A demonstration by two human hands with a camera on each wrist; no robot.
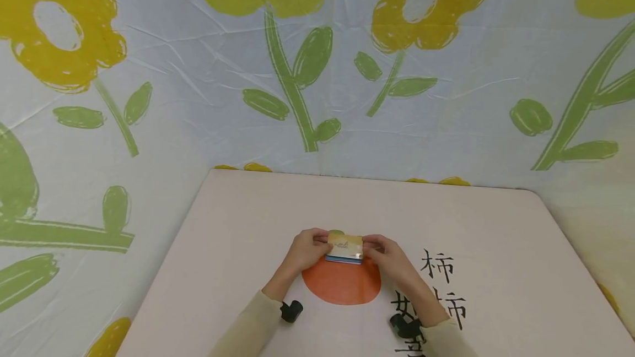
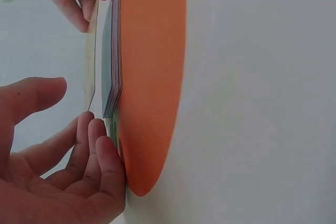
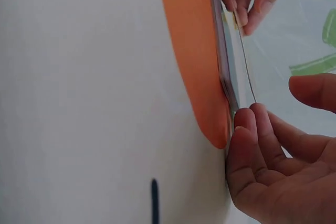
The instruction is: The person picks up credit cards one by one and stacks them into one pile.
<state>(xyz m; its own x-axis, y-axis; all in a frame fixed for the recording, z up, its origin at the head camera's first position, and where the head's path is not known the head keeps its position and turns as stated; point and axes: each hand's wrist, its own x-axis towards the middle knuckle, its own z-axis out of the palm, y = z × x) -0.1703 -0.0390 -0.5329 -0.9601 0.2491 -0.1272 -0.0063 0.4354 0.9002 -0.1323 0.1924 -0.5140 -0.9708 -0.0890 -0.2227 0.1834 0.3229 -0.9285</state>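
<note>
A thin cream-and-yellow card (image 1: 345, 245) stands a little above a stack of thin cards or leaflets (image 2: 113, 56), with a gap between them in both wrist views. My left hand (image 1: 310, 248) holds the card's left end at the curled fingertips; its thumb (image 2: 44, 93) is raised off the card. At the right end, my right hand (image 1: 384, 252) holds it likewise, thumb (image 3: 312, 90) apart. The stack, blue-green on top with striped edges, lies over an orange fruit printed on the table covering. The card hides most of the stack's top from the head view.
The pale pink table covering (image 1: 238, 219) carries the orange fruit print (image 1: 342, 285) and black written characters (image 1: 448, 307) on the right. Floral cloth (image 1: 347, 147) hangs behind and at the sides. Each wrist wears a black camera (image 1: 291, 311).
</note>
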